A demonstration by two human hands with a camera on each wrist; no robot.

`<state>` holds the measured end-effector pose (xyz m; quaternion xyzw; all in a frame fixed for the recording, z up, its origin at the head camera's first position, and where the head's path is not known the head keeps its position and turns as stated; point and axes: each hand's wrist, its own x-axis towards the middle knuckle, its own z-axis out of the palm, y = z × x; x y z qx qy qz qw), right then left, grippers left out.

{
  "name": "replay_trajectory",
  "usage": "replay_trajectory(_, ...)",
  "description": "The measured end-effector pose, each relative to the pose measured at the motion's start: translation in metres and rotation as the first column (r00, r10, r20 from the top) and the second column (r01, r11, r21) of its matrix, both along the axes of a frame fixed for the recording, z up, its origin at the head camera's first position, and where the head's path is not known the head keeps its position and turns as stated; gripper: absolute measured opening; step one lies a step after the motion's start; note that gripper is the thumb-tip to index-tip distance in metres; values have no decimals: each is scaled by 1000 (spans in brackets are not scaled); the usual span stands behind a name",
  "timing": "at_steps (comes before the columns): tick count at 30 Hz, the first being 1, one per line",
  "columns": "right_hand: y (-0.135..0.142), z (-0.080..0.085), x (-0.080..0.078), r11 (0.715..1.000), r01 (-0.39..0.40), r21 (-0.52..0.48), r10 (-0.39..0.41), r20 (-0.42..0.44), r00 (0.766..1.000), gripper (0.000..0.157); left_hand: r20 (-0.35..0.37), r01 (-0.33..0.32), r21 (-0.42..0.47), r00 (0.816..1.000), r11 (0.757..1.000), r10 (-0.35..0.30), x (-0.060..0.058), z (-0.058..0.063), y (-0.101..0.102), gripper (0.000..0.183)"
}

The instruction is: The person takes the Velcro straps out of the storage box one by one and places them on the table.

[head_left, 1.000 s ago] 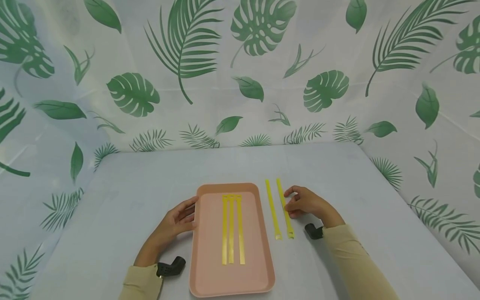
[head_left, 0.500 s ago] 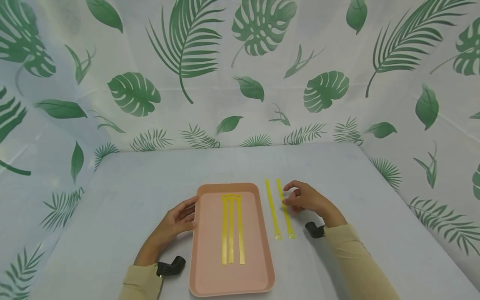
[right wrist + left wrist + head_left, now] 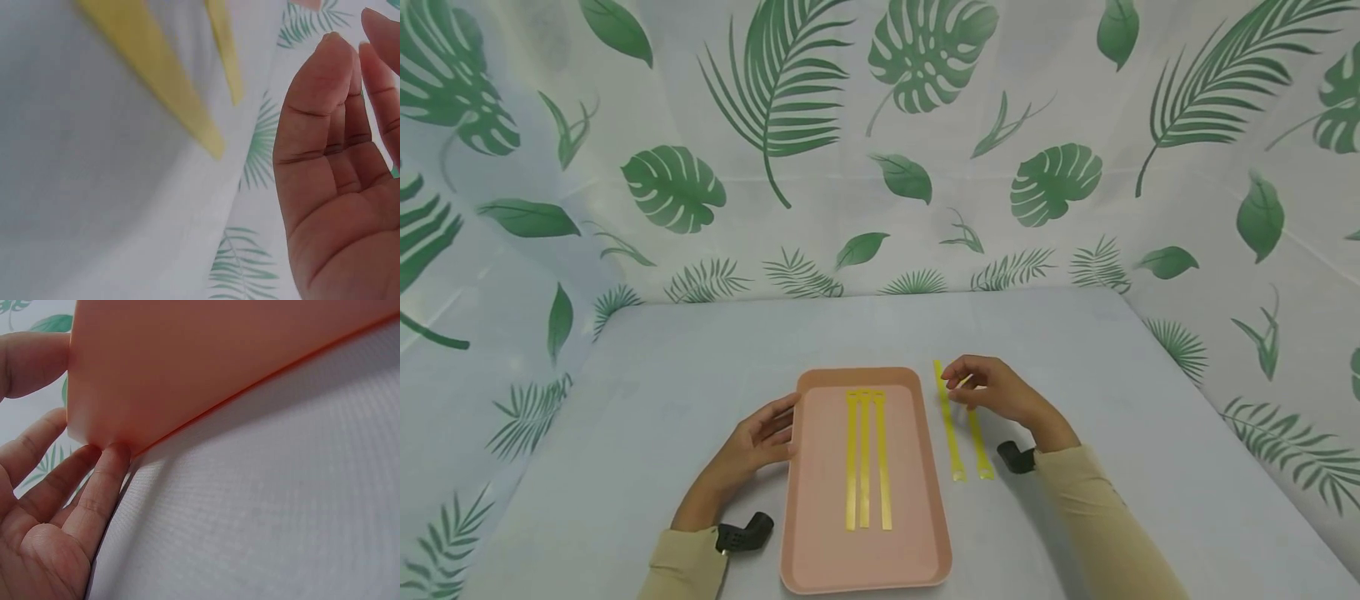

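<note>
Three yellow straps [image 3: 865, 467] with wider slotted ends lie side by side lengthwise in a pink tray [image 3: 820, 483]. Two more straps lie on the table right of it: the left strap [image 3: 952, 437] and the right strap [image 3: 980, 450], slotted ends toward me. My left hand [image 3: 752, 442] rests against the tray's left side; the left wrist view has its fingertips at the tray's outer wall [image 3: 156, 369]. Above the far part of the two loose straps hovers my right hand [image 3: 1000, 392], fingers loosely bent and holding nothing. It partly hides the right strap.
A white cloth [image 3: 700, 350] covers the table. Behind and beside it hangs a white curtain [image 3: 955, 183] printed with green leaves. A black wrist camera [image 3: 745, 533] sits on the left wrist, and another black camera [image 3: 1017, 457] on the right.
My right hand has lifted off the right strap and shifted left and away from me, over the far ends of both loose straps. The left hand and tray have stayed put.
</note>
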<state>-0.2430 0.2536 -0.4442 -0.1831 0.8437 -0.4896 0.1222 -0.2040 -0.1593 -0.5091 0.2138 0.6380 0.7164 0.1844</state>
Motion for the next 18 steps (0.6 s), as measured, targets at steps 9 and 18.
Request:
replay_trajectory(9, -11, 5, -6, 998, -67, -21, 66, -40, 997, 24, -4, -14, -6, 1000, 1000, 14, 1, 2, 2, 76)
replay_trajectory(18, -26, 13, -14, 988, -152, -41, 147, -91, 985, 25, 3, -1, -1, 1000, 1000, 1, -1, -1, 1, 75)
